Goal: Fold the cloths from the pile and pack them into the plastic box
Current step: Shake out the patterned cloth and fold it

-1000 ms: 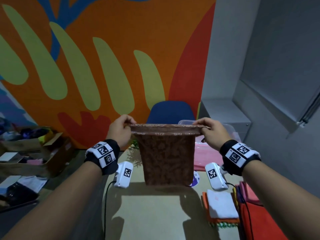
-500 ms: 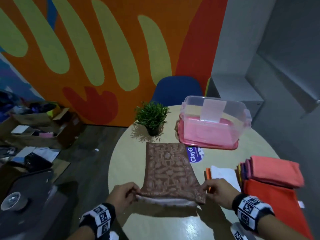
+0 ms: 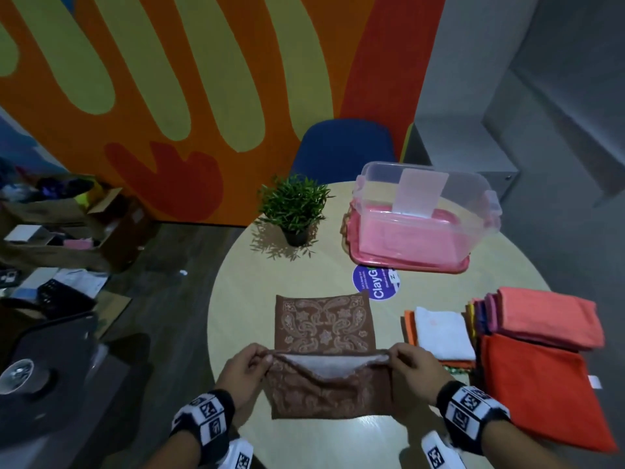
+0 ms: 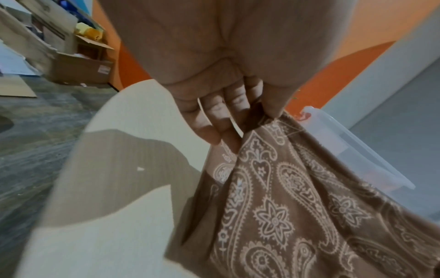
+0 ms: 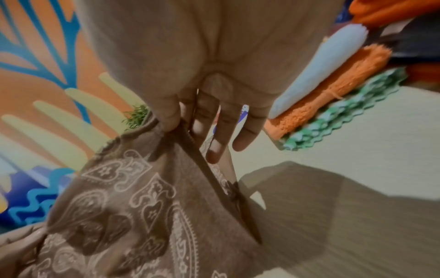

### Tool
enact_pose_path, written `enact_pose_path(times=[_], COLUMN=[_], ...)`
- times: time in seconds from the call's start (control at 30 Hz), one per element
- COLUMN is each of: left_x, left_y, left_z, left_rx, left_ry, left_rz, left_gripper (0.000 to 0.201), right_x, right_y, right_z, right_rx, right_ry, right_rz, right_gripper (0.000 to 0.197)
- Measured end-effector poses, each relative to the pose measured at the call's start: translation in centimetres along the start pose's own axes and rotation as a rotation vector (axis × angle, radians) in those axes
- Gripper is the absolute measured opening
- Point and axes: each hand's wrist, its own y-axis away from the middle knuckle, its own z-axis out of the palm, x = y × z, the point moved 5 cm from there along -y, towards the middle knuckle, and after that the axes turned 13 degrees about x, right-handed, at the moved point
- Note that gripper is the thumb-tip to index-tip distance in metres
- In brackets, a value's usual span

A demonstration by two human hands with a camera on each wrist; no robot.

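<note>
My forearms are bare. Each wrist wears a black band with white square coded markers, and a white marked camera block beneath.

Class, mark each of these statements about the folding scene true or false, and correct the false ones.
1. Both hands pinch the brown cloth. True: the left hand and the right hand each hold a corner.
2. The plastic box is empty. False: pink cloth lies inside it.
3. The potted plant stands to the left of the box. True.
4. The brown cloth is plain. False: it bears a pale paisley pattern.
5. A white cloth lies on the pile to the right of the brown cloth. True.
</note>
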Motion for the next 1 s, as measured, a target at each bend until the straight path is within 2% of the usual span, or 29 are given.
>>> enact_pose_path(times=[0.13,0.23,0.4,0.47,0.53,0.6,0.7,0.8,0.9,1.0], left_x=[1.7,2.4,1.5,0.9,0.3,0.0,-0.1,-0.3,-0.7,-1.2], left_y=[-4.7,-8.0,-12.3,-13.0,-13.3,-13.0,-12.2,-11.8,-12.2,-13.0], left_z=[1.0,1.9,3.7,4.2,4.4,4.5,4.9,6.0,6.7,6.5], left_rx=[0.100,0.159,0.162,0.148,0.137,0.122,0.049,-0.101,-0.263,-0.301], left_ry=[0.098,0.112,0.121,0.127,0.063,-0.015,-0.196,-0.416,-0.569,-0.603], left_rz=[-0.054,-0.071,-0.149,-0.175,-0.149,-0.047,0.257,0.459,0.422,0.328], left_gripper=[0.010,0.012,0.016,0.027,0.041,0.041,0.032,0.035,0.054,0.075], right_x=[-1.7,-2.7,-2.5,-2.5,-2.8,-3.5,-3.7,-2.8,-3.0,-3.4], right_y=[-4.4,-7.4,-11.3,-11.7,-11.1,-9.7,-7.9,-7.8,-8.5,-9.5], right_z=[0.2,0.2,1.2,2.2,3.5,4.8,7.0,8.2,8.4,8.0], right_rx=[0.139,0.223,0.324,0.340,0.337,0.302,0.157,0.011,-0.078,-0.124], right_ry=[0.007,0.023,0.074,0.069,0.123,0.218,0.318,0.446,0.548,0.604], right_rz=[0.073,0.133,0.271,0.270,0.157,-0.028,-0.245,-0.283,-0.242,-0.185], right_gripper=[0.024,0.023,0.012,0.029,0.050,0.054,0.050,0.057,0.073,0.089])
